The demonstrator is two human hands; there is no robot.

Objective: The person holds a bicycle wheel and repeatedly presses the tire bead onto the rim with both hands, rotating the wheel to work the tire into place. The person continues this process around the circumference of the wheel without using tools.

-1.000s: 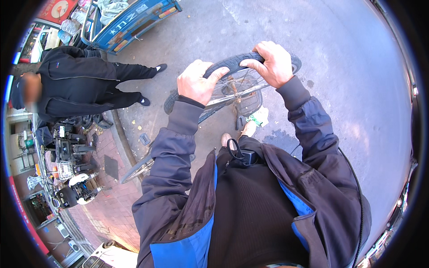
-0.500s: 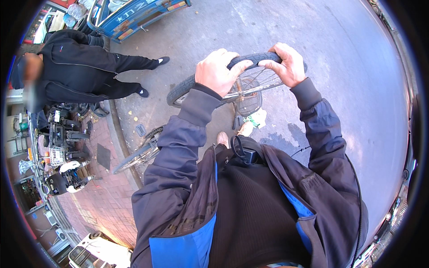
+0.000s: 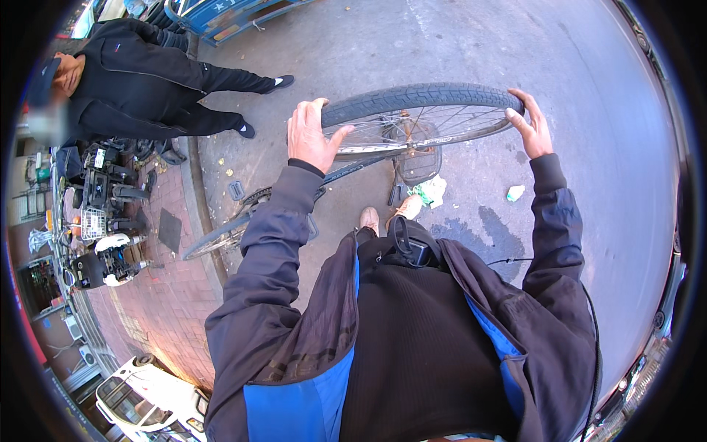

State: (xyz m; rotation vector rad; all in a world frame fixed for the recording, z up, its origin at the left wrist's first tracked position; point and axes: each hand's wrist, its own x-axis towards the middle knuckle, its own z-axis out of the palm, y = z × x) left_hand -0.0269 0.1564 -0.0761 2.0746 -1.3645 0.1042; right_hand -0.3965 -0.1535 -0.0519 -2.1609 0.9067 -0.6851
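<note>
A bicycle wheel with a black treaded tyre [image 3: 427, 96] stands before me, spokes and metal rim [image 3: 464, 138] showing beneath it. My left hand [image 3: 312, 137] is curled round the tyre at the wheel's left side, thumb toward the rim. At the right side my right hand [image 3: 532, 124] grips the same tyre, thumb in front and fingers behind. Below the wheel I see a rusty hub part and a dark mesh basket-like piece [image 3: 421, 163]. The rest of the bicycle, with its other wheel [image 3: 217, 237], reaches down to the left, partly behind my left forearm.
A person in dark clothes [image 3: 147, 85] stands at the left. A blue cargo cart [image 3: 236, 18] is at the far side. Parked scooters [image 3: 110, 191] line the brick pavement beyond the kerb [image 3: 197, 184]. A loose pedal [image 3: 236, 191] and a crumpled plastic bag [image 3: 433, 193] lie on the ground.
My hands have slid apart along the tyre, from near its top to opposite sides, uncovering more tread. More of the wheel and the ground on the right shows. My view has shifted slightly.
</note>
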